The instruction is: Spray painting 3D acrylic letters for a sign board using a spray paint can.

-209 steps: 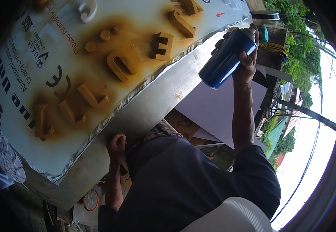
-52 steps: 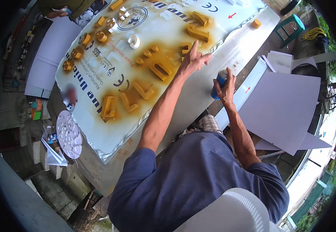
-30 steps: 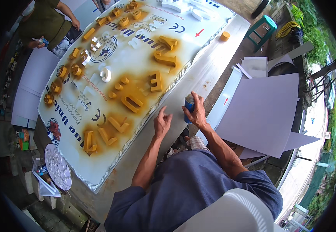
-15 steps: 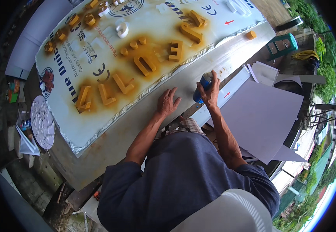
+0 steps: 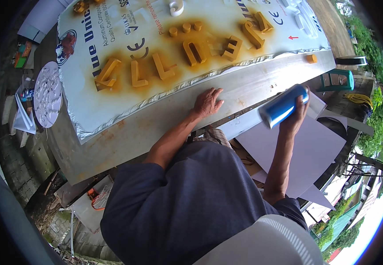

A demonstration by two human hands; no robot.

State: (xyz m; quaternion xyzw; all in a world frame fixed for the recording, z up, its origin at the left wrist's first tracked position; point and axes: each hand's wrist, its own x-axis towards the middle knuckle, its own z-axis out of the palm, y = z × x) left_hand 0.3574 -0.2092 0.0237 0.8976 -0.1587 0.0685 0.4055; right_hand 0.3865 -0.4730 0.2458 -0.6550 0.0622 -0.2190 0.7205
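My right hand (image 5: 296,115) is wrapped round a blue spray can (image 5: 282,106), which it holds tilted above the right side of the metal table (image 5: 174,128). Near the table's front edge my left hand (image 5: 207,102) rests with its fingers spread, holding nothing. Beyond it lies a white printed sheet (image 5: 85,112) with a crinkled film edge. Several raised letters stand on that sheet, coated golden yellow, among them a U-shaped letter (image 5: 194,52) and an L-shaped letter (image 5: 137,75). Golden overspray surrounds them. A white curved letter (image 5: 176,7) sits farther back, uncoated.
A small yellow block (image 5: 311,58) sits at the table's far right. Beyond are a green stool (image 5: 338,80) and a yellow coil (image 5: 359,100). White panels (image 5: 306,145) lean at my right. At left is a round white tray (image 5: 47,95) holding small pieces.
My right hand has lifted the spray can off the table area and brought it right and closer, now tilted. My left hand has slid slightly right. The whole view has shifted.
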